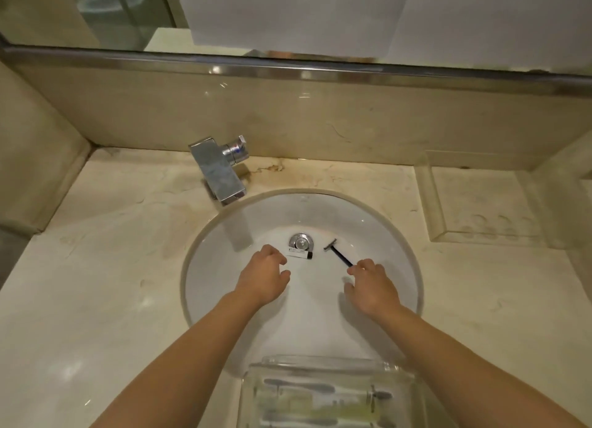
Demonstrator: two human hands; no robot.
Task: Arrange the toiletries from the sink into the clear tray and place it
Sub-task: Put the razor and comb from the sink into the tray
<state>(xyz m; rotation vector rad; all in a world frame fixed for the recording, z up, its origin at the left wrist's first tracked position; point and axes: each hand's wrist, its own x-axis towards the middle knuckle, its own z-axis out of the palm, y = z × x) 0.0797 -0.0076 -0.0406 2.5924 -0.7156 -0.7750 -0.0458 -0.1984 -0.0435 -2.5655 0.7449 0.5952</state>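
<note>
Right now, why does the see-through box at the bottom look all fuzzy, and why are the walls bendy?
Head view: the clear tray sits close under the camera, so it blurs; the wide lens curves the mirror edge; the razor in the sink looks sharp.

In the sink (224,267), the right hand (371,286) pinches the razor (339,254) handle; the left hand (262,277) hovers near a small tube (299,253).

The sink basin (378,235) is open from above. At its back left rim the faucet (221,174) overhangs the bowl. The near rim is blocked by the clear tray (323,363). Bare countertop (96,283) is left on both sides.
</note>
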